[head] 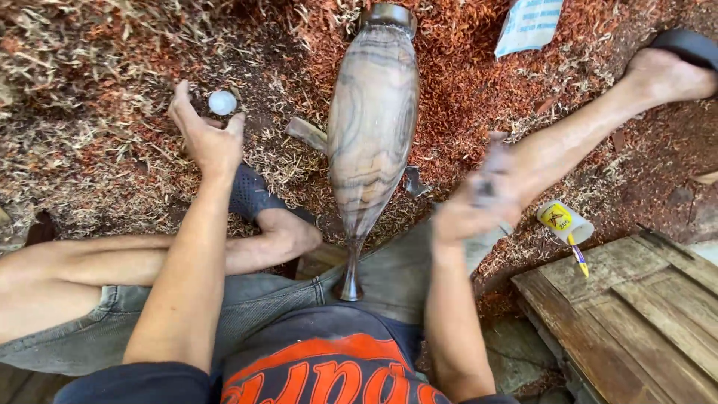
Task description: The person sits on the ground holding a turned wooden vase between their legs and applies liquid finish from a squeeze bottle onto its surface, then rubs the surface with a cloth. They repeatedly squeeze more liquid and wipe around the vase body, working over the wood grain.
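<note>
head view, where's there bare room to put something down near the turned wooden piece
Free: the wooden boards at lower right, bare past the small yellow cup; the shavings at upper left, beyond the white cap; the shavings between the wooden piece and the white packet. Crowded: the middle, where left hand, blurred right hand and both legs close in on the piece.

White-blue packet (pixel 528 25) top right; yellow-labelled cup (pixel 565 221) nr planks (pixel 636 299).

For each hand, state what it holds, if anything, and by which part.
The left hand holds nothing, reaching toward a small white cap. The right hand is motion-blurred; any hold cannot be told.
</note>
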